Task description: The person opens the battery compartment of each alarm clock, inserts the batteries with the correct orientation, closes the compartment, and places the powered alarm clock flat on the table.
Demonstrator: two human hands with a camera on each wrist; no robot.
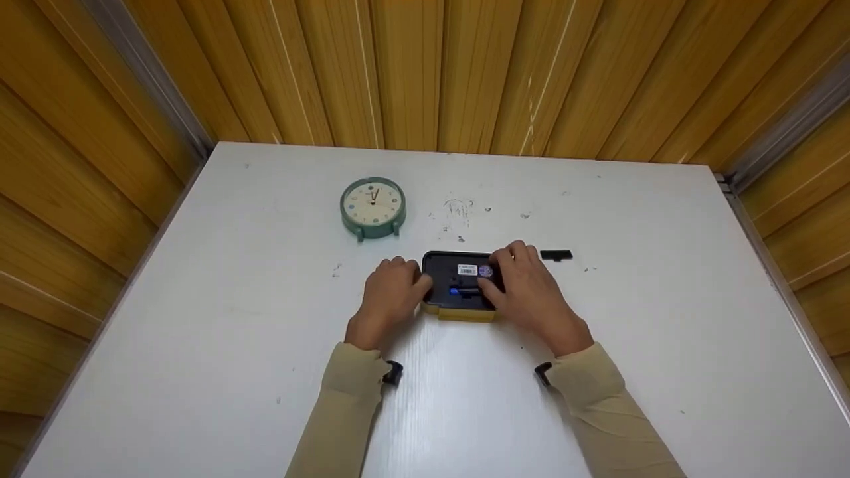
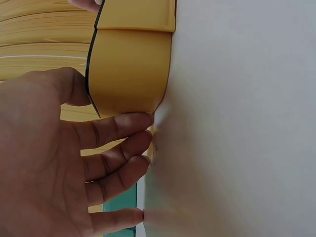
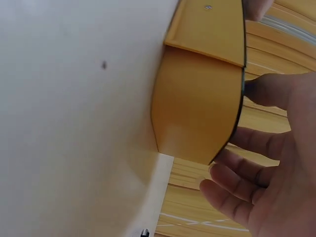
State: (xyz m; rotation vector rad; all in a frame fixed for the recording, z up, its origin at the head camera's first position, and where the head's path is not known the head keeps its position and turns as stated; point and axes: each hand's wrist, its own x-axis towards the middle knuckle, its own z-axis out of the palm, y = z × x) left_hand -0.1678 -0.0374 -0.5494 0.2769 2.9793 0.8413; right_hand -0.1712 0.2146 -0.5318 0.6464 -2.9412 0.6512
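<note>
A yellow clock (image 1: 467, 315) with a black back panel (image 1: 441, 272) lies back side up on the white table. On its back are a white label, a round sticker and a battery slot holding a blue-and-black battery (image 1: 455, 291). My left hand (image 1: 392, 295) holds the clock's left end, thumb on the rim and index finger along the yellow side (image 2: 131, 69). At the right end is my right hand (image 1: 531, 299), thumb over the back beside the battery, other fingers at the far right edge. In the right wrist view the thumb and index finger meet the black rim (image 3: 239, 116).
A small black battery cover (image 1: 556, 255) lies right of the clock. Farther back on the left, a round green clock (image 1: 373, 207) rests face up. Dark marks dot the white table (image 1: 219, 265). Wood-patterned panels (image 1: 412, 73) rise behind the table and at both sides.
</note>
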